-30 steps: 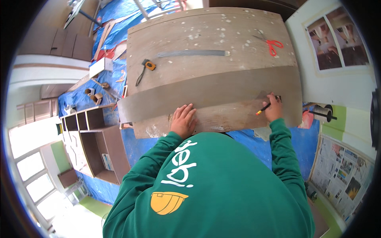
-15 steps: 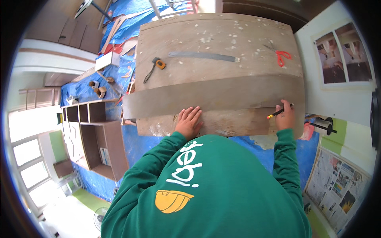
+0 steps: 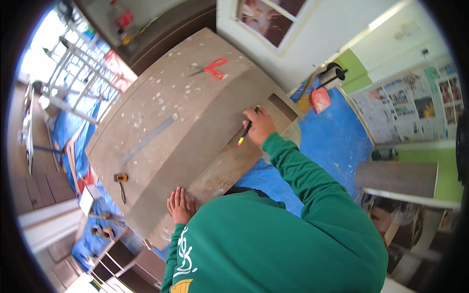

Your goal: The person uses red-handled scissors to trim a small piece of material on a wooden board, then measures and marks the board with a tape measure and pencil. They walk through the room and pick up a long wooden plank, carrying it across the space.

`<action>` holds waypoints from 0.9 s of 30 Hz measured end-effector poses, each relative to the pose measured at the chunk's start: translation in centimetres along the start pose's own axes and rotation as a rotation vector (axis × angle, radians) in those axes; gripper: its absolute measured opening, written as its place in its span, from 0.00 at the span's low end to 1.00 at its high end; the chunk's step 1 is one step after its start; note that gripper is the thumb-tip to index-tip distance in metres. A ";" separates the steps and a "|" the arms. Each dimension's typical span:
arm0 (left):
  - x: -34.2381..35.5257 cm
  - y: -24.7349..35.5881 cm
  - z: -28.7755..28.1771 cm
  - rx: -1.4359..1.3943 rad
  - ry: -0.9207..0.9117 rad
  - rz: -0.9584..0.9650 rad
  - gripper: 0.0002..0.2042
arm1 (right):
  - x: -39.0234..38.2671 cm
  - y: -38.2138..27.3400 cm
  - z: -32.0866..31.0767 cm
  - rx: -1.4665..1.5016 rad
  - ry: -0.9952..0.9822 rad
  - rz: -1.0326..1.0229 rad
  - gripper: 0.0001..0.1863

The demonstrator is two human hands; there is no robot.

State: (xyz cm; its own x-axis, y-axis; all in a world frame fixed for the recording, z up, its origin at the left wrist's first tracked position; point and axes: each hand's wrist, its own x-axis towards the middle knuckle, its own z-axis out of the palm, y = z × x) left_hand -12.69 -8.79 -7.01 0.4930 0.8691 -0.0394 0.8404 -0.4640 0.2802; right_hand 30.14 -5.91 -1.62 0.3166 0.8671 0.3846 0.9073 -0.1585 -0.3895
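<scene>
My right hand (image 3: pixel 261 127) grips a black pencil (image 3: pixel 244 132) with a yellow end over the right part of a long grey-brown sheet strip (image 3: pixel 185 151), which lies along the near side of a paint-spotted wooden tabletop (image 3: pixel 132 117). Fingers of my left hand (image 3: pixel 181 205) are spread flat on the strip's left part, near its lower edge. Beyond the strip lie red-handled scissors (image 3: pixel 214 68), a narrow grey flat strip (image 3: pixel 149 139) and a yellow-and-black tape measure (image 3: pixel 120 177). The pencil's far tip is partly hidden by my fingers.
A blue tarp (image 3: pixel 332 146) covers the floor around the table. A white panel with photos (image 3: pixel 312 34) stands behind; newspaper (image 3: pixel 391 107) covers a panel at right. A cylindrical metal object (image 3: pixel 331 77), a ladder (image 3: pixel 73 83) and shelving units (image 3: pixel 112 266) are about.
The view has turned toward the right, so the table appears slanted. My right hand, still holding the pencil, has shifted along the strip. My left hand stays spread on it.
</scene>
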 end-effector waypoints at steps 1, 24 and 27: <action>0.3 0.1 0.0 0.015 -0.014 -0.004 0.28 | 0.0 0.3 -0.3 0.015 -0.013 0.044 0.14; 5.5 4.4 -0.9 0.089 -0.215 0.310 0.31 | -5.7 1.4 -2.3 0.350 -0.043 0.210 0.15; 6.2 5.4 -1.2 0.100 -0.233 0.337 0.31 | -6.0 1.3 -2.7 0.369 0.005 0.203 0.15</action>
State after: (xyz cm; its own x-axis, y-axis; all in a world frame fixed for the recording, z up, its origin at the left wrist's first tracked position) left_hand -5.40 -5.68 -4.63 0.7723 0.6089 -0.1808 0.6352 -0.7403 0.2202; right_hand 30.18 -12.63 -2.16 0.4809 0.8333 0.2729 0.6668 -0.1454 -0.7310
